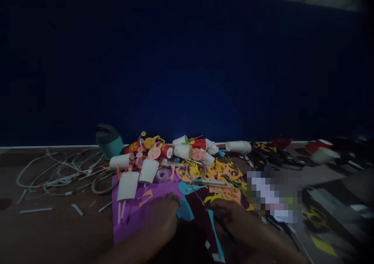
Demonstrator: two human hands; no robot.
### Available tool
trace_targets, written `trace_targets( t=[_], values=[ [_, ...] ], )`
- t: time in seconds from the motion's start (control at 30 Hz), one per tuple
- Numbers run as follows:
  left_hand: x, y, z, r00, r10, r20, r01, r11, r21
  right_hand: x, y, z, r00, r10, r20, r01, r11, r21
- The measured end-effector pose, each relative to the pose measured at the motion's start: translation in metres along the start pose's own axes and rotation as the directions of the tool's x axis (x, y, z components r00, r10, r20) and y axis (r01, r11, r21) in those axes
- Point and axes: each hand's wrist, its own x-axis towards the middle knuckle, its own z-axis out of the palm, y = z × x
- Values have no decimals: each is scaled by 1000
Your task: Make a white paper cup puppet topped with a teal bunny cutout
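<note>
The scene is dim. My left hand (165, 213) rests low in the middle, fingers curled at the edge of a blue paper piece (185, 209). Purple paper (131, 231) lies under and beside it. To the right, my right hand (230, 217) is closed around a thin dark tool (224, 227) whose kind I cannot make out. A thin line runs from near its fingertips toward a rounded blue paper piece (186, 188). Dark paper (196, 213) lies between the hands, with a narrow blue strip (215, 232) near my right hand.
White paper cups (127, 186) with straw legs stand left of centre. Yellow and orange paper scraps (224, 170), a tape roll (163, 174) and red cups (134, 145) lie behind. White cables (55, 174) and a teal container (110, 143) are at the left, near the blue wall (187, 69).
</note>
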Motion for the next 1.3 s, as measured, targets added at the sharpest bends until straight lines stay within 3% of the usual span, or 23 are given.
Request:
trace_targets(
  t=[0.07, 0.17, 0.27, 0.33, 0.4, 0.47, 0.53, 0.63, 0.77, 0.9, 0.97, 1.03, 1.17, 1.23, 1.3],
  values=[
    [2, 2, 3, 998, 11, -57, -9, 1000, 28, 10, 0, -4, 980, -152, -131, 129, 978, -166],
    [7, 1, 8, 984, 24, -174, -30, 999, -28, 21, -4, -11, 902, -346, -260, 249, 906, -341],
    [20, -1, 1, 977, -9, -212, -81, 906, -414, 32, -16, -14, 865, -402, -301, 312, 899, -307],
    [30, 1, -11, 981, -57, -187, -99, 680, -727, 40, -26, -13, 874, -371, -313, 340, 928, -151],
    [38, 5, -27, 983, -76, -167, -123, 402, -907, 50, -36, -9, 892, -325, -314, 363, 929, 71],
    [41, 12, -43, 982, -69, -178, -163, 183, -969, 58, -47, -7, 896, -324, -302, 404, 878, 257],
    [41, 21, -57, 972, -147, -184, -185, 5, -983, 64, -57, -5, 887, -354, -297, 452, 799, 397],
    [38, 33, -73, 939, -263, -223, -270, -159, -950, 74, -71, -4, 868, -373, -327, 494, 712, 499],
    [34, 51, -85, 908, -135, -396, -411, -111, -905, 90, -85, 0, 860, -343, -377, 499, 719, 483],
    [36, 62, -89, 931, -114, -347, -351, -18, -936, 101, -92, 4, 744, -415, -524, 635, 684, 358],
    [39, 62, -91, 936, -104, -336, -331, 62, -941, 103, -94, 4, 708, -442, -551, 668, 671, 321],
    [43, 57, -92, 919, -79, -385, -365, 192, -911, 104, -94, 2, 715, -441, -543, 661, 679, 319],
    [52, 43, -97, 856, -28, -516, -452, 442, -775, 105, -94, -3, 801, -335, -496, 555, 727, 404],
    [55, 38, -98, 840, -14, -542, -466, 495, -734, 103, -95, -5, 821, -301, -485, 525, 732, 434],
    [58, 35, -100, 844, -16, -537, -464, 483, -743, 100, -98, -5, 818, -307, -486, 531, 729, 432]
  ],
)
